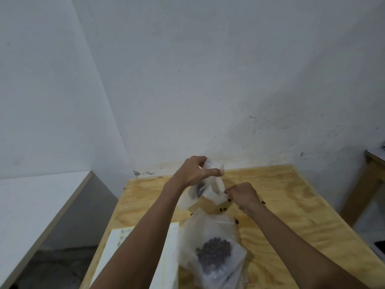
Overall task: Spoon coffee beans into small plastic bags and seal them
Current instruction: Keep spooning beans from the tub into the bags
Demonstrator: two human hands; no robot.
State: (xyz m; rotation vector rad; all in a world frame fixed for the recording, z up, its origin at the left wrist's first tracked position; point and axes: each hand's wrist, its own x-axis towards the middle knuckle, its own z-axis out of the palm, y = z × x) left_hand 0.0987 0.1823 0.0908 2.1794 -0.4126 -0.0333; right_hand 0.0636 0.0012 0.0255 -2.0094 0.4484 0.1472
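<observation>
Above the plywood table my left hand pinches the top edge of a small clear plastic bag, which hangs tilted with a dark patch of coffee beans inside. My right hand pinches the bag's lower right corner. Nearer to me a pile of clear bags lies on the table, the top one showing a cluster of dark coffee beans. A few loose beans are scattered on the wood. No spoon is in sight.
A white sheet or tray lies on the table's left part under my left forearm. A white counter stands to the left, across a gap. A wooden table leg and top stand at the right. A white wall is behind.
</observation>
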